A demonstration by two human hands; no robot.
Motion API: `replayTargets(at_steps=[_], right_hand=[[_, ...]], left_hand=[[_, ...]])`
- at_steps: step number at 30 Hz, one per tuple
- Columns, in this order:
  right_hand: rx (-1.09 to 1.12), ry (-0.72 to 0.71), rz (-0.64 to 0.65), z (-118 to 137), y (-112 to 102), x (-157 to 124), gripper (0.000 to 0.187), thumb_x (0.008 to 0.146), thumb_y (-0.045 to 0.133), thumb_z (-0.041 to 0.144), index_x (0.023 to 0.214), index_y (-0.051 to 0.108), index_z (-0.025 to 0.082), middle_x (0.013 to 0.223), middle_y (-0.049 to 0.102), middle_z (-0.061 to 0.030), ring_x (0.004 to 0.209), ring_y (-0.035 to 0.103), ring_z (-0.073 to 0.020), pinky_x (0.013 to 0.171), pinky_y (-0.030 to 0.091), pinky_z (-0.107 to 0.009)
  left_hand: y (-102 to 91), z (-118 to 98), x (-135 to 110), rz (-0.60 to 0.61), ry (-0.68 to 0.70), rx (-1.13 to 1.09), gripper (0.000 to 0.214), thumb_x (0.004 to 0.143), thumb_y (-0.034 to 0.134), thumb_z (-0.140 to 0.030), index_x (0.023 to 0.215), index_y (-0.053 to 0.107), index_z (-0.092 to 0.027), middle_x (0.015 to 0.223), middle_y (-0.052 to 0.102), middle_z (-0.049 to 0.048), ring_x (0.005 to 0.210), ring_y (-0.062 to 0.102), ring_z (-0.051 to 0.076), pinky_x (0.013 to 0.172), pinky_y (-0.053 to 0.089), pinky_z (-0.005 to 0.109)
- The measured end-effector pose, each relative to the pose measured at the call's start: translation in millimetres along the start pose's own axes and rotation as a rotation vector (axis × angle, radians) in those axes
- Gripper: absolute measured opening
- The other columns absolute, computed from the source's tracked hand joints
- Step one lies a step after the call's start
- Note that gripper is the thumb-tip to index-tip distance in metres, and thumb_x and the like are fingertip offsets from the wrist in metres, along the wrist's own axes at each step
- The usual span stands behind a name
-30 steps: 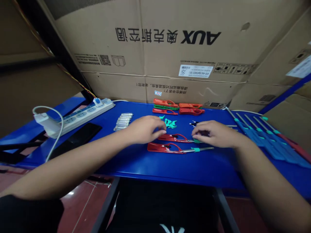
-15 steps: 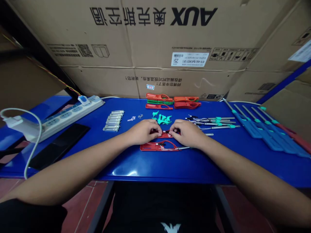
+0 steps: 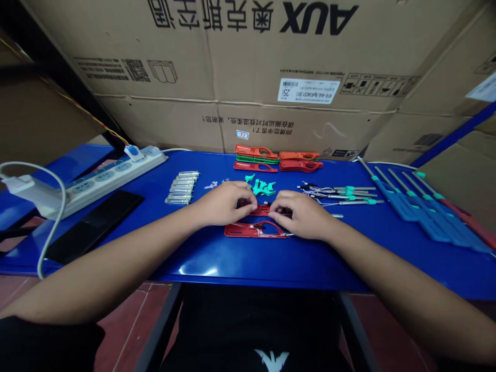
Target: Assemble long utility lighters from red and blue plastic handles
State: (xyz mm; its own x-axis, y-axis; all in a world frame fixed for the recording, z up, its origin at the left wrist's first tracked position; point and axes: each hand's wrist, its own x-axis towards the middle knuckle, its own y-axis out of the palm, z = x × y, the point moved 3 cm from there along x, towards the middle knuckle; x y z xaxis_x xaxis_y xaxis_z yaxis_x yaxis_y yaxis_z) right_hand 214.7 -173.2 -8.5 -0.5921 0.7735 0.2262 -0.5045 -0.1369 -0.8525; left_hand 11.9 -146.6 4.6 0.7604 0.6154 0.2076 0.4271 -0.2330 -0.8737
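Note:
A red lighter casing half lies flat on the blue table between my two hands, partly covered by my fingers. My left hand is closed, thumb and fingertips at the casing's left part. My right hand pinches at its right part, where a dark piece shows; the fingers hide what exactly they grip. Nearer to me rests a second red casing half holding a black part, white wires and a metal tube end. Just beyond my hands are green triggers in a loose heap.
Stacked orange, red and green casings stand at the back. Clear cylinders lie left, wired metal tubes right. Blue lighters with long tubes fill the far right. A power strip and black phone-like slab lie left.
My left fingertips have shifted slightly up on the casing. The right hand stays at its right part. The camera view has tilted slightly.

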Motion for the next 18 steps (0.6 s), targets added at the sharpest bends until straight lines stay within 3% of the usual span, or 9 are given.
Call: replayTargets(at_steps=[3,7,14,18], right_hand=[[-0.035,-0.071,0.102,10.3,6.5,-2.4,0.012,0.089,0.065,0.029,0.092,0.072,0.019,0.088,0.066,-0.0046,0.081,0.059,-0.0171,0.075,0.043,-0.030],[-0.066,-0.068,0.110,14.9,11.8,-4.0,0.013,0.087,0.068,0.030,0.093,0.071,0.019,0.088,0.064,-0.0042,0.080,0.057,-0.0169,0.074,0.042,-0.030],[-0.160,-0.133,0.179,18.2,16.7,-4.8,0.014,0.090,0.062,0.025,0.087,0.074,0.019,0.086,0.063,-0.0046,0.085,0.058,-0.0191,0.080,0.041,-0.035],[-0.101,-0.175,0.075,19.3,14.6,-4.4,0.012,0.087,0.061,0.021,0.083,0.072,0.018,0.084,0.064,-0.0041,0.081,0.059,-0.0177,0.079,0.043,-0.034]], left_hand=[[-7.4,-7.2,-5.2,0.179,0.038,0.001,0.020,0.087,0.069,-0.038,0.092,0.075,-0.019,0.088,0.069,0.0033,0.078,0.064,0.015,0.073,0.046,0.027],[-2.3,-7.2,-9.8,0.361,-0.026,-0.075,0.015,0.080,0.076,-0.034,0.086,0.074,-0.020,0.075,0.069,-0.0008,0.062,0.061,0.012,0.058,0.040,0.023],[10.5,-1.3,-6.1,0.370,-0.133,-0.121,0.004,0.081,0.072,-0.022,0.083,0.073,-0.019,0.071,0.070,-0.0015,0.060,0.062,0.011,0.057,0.040,0.022],[11.4,-1.6,-6.1,0.365,-0.119,-0.091,0.003,0.081,0.071,-0.021,0.083,0.072,-0.019,0.071,0.070,-0.0012,0.060,0.061,0.011,0.057,0.040,0.022]])
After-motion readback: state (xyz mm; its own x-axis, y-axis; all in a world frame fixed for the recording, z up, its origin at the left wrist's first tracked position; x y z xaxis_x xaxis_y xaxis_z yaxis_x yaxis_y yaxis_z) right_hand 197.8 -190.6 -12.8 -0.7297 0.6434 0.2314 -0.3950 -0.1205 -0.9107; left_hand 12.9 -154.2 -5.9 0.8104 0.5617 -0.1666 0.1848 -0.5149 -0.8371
